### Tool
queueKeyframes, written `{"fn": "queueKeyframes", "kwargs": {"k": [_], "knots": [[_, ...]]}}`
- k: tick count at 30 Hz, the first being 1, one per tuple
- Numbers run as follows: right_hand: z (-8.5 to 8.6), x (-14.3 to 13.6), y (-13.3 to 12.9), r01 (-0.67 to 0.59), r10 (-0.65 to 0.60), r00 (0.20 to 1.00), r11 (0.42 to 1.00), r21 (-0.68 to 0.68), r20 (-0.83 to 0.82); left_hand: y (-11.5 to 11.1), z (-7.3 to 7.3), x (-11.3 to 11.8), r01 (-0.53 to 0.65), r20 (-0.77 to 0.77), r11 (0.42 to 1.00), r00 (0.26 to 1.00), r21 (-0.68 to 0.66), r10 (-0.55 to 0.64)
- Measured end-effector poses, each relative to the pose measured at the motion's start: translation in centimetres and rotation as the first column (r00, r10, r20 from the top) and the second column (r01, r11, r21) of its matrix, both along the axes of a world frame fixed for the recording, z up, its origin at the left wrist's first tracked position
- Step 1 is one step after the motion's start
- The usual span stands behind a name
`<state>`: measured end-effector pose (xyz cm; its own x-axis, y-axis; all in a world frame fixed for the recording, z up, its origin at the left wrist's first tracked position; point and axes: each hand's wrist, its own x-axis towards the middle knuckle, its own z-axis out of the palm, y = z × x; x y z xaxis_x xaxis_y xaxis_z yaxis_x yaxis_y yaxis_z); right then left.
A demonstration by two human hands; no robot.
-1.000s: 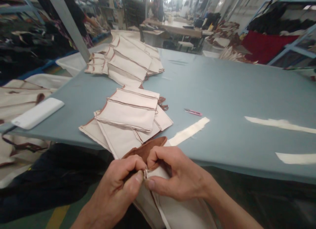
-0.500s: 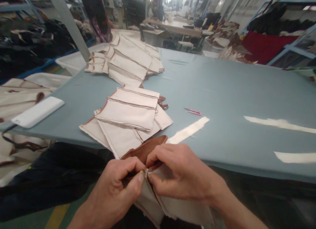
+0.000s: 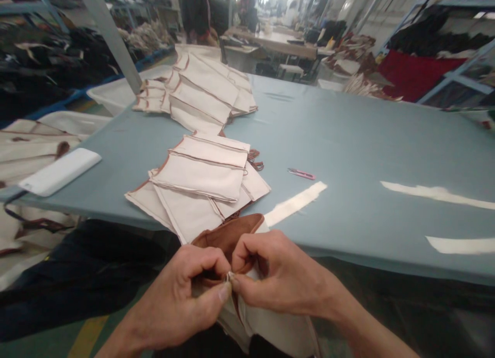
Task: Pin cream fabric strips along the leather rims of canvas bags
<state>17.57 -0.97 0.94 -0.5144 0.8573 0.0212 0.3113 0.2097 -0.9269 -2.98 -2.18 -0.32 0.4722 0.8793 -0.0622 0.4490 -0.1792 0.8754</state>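
Both hands meet at the seam of a cream fabric piece with brown lining, held at the table's near edge. My left hand is closed, pinching the seam edge between thumb and index finger. My right hand pinches the same edge from the other side, its fingertips almost touching the left ones. The lower part of the piece hangs below the table edge. Just beyond it lies a stack of similar cream pieces with brown trim. What exactly sits between the fingertips is too small to make out.
Thread snips with a pink handle lie on the blue-grey table. Cream strips lie nearby and to the right. A larger pile of cream pieces is at the back left. A white device with a cable rests at the left edge.
My hands have shifted slightly downward at the seam, still pinching it, and the hanging fabric has moved. In the background, a person has moved to the right.
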Motion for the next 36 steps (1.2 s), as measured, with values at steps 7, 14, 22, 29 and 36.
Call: {"fn": "queueKeyframes", "kwargs": {"k": [7,14,22,29,36], "knots": [[0.2,-0.3,-0.1,0.032,-0.033,0.998,0.999,0.031,0.06,0.4,0.5,-0.2,0.013,-0.01,0.999,1.0,0.037,-0.013],[-0.3,-0.6,0.2,0.049,-0.047,0.998,0.997,-0.06,0.036,0.0,0.1,-0.1,-0.027,0.072,0.999,0.997,-0.037,0.029],[0.0,-0.7,0.4,0.004,-0.005,1.0,0.996,-0.084,-0.009,-0.1,0.6,0.0,-0.003,0.081,0.999,0.997,-0.052,0.007],[-0.1,-0.4,0.5,-0.067,0.068,0.997,0.997,-0.036,0.046,0.5,0.3,-0.4,0.085,0.122,0.977,0.991,-0.194,-0.062],[1.2,0.0,0.9,-0.125,0.148,0.97,0.984,-0.126,0.192,0.0,0.7,-0.7,0.186,0.169,0.946,0.975,-0.267,-0.144]]}}
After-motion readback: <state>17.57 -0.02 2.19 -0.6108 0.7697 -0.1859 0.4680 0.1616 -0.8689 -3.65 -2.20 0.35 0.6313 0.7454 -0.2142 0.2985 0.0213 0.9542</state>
